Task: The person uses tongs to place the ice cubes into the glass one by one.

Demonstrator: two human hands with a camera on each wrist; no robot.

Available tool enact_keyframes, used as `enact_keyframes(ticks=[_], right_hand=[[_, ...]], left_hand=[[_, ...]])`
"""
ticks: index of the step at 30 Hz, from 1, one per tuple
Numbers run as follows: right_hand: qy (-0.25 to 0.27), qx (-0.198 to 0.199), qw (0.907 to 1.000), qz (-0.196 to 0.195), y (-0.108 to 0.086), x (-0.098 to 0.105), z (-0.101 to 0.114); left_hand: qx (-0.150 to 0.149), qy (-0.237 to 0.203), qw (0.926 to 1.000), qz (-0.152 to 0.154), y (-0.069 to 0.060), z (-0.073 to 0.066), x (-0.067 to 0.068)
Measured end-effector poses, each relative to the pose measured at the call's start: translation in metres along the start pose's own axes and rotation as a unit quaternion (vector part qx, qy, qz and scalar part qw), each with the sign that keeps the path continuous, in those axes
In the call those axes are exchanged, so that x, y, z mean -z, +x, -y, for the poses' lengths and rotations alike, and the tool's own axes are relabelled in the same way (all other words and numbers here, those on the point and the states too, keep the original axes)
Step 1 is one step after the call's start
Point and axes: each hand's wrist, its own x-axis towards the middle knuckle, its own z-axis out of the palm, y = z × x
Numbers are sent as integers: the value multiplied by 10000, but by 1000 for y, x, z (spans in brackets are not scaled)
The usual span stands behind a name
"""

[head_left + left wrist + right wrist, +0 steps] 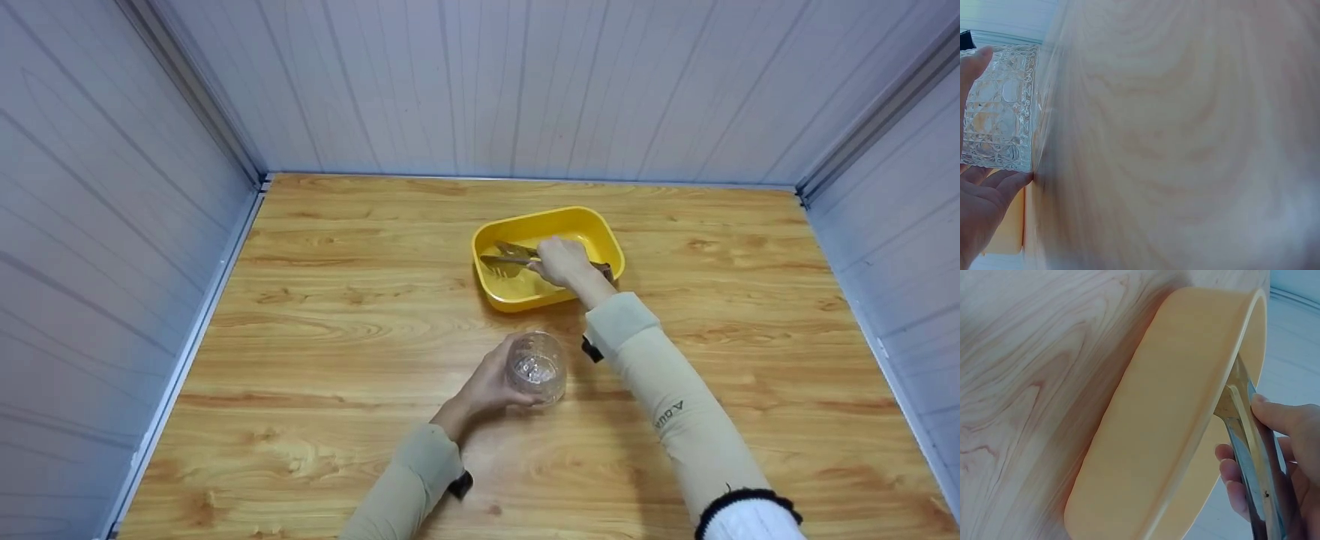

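Observation:
My left hand point(489, 384) grips a clear cut-glass tumbler point(537, 367), which stands on the wooden table. In the left wrist view, thumb and fingers lie on opposite sides of the patterned glass point(998, 107). Beyond it, my right hand point(562, 261) reaches into a yellow plastic tub point(525, 304) and holds metal tongs point(1255, 464). The two arms of the tongs sit between thumb and fingers, spread slightly apart. Their tips point to the left inside the tub in the head view; whether anything lies between them I cannot tell.
The wood-grain table point(337, 300) runs around the tub and the tumbler. Pale panels enclose it at the back point(480, 90), the left point(97, 225) and the right point(892, 247).

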Motion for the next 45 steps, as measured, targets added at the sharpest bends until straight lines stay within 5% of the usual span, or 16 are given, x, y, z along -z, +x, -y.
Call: enact_keyframes(ticks=[10,22,45], right_hand=[[63,-31,9997,241,5,1,-1],[-102,121,9999,65,7,-4,3],[-19,137,9997,-209,7,-8,10]], left_hand=[[-24,391,9992,-64,2,33,-5],[-144,224,9996,-30,-1,-4,1],[32,164,9999,-47,-1,-2,1]])
